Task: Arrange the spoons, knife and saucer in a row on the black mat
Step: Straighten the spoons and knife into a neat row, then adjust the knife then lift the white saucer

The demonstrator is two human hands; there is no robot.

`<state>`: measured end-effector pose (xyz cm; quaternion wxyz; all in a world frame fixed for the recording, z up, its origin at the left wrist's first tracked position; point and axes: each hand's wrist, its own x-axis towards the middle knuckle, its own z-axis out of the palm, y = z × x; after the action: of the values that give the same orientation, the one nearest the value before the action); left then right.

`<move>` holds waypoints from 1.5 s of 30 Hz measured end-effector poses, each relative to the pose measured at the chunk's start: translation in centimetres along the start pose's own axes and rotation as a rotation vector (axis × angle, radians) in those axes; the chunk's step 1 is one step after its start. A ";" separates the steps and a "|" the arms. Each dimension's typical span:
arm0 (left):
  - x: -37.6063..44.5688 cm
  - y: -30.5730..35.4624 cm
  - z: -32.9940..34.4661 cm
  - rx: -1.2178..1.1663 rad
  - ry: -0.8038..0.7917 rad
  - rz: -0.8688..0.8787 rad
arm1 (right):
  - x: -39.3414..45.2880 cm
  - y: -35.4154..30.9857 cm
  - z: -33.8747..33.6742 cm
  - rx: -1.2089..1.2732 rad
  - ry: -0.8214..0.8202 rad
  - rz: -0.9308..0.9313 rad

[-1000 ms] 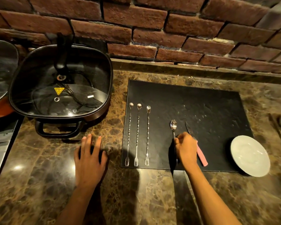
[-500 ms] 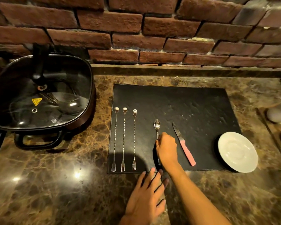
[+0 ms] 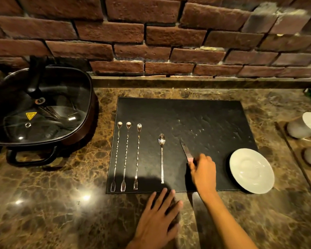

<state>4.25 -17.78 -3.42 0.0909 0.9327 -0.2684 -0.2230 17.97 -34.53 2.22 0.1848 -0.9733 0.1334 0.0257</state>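
A black mat (image 3: 196, 119) lies on the marble counter. Three long twisted spoons with forked ends (image 3: 126, 157) lie side by side at its left. A shorter teaspoon (image 3: 162, 155) lies straight to their right, free of any hand. The knife (image 3: 185, 149) points away from me; my right hand (image 3: 203, 170) covers its pink handle, fingers curled on it. The white saucer (image 3: 251, 170) sits at the mat's right front corner, partly off the mat. My left hand (image 3: 158, 220) rests flat on the counter just below the mat's front edge.
A square black electric pan with a glass lid (image 3: 41, 106) stands left of the mat. White cups (image 3: 305, 126) sit on a wooden tray at the far right. A brick wall runs along the back.
My right hand left the teaspoon and moved right onto the knife's handle. My left hand slid from the counter's left to below the mat. The view shifted right.
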 end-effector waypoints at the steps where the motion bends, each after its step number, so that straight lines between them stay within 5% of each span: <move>1: 0.7 1.0 -0.1 0.016 -0.008 0.010 | -0.1 0.8 -0.2 -0.035 -0.039 -0.003; 18: 4.8 5.9 0.8 -0.002 0.064 -0.165 | 1.0 2.9 0.2 0.117 -0.203 -0.083; 23: 7.5 10.1 -0.9 -0.215 0.251 -0.196 | 1.3 8.4 -4.8 0.300 0.040 -0.234; 26: 11.9 14.2 -3.5 -0.620 0.427 -0.400 | 3.5 15.4 -8.3 0.303 0.070 0.007; 30: 18.4 18.1 -7.4 -1.095 0.433 -0.605 | 6.3 23.3 -10.6 0.245 -0.047 0.258; 33: 21.0 19.7 -8.1 -1.131 0.383 -0.586 | 6.7 25.0 -10.3 0.298 -0.192 0.244; 39: 22.0 19.8 -8.6 -1.185 0.477 -0.649 | 7.2 25.3 -8.8 0.378 -0.101 0.196; 45: 23.4 17.1 -10.4 -1.106 0.614 -0.664 | 10.6 23.0 -8.5 0.597 -0.198 0.145</move>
<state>18.91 -44.33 2.13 0.5495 0.8031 0.2197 -0.0697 21.96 -60.91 0.94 0.4718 -0.8569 0.1855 0.0929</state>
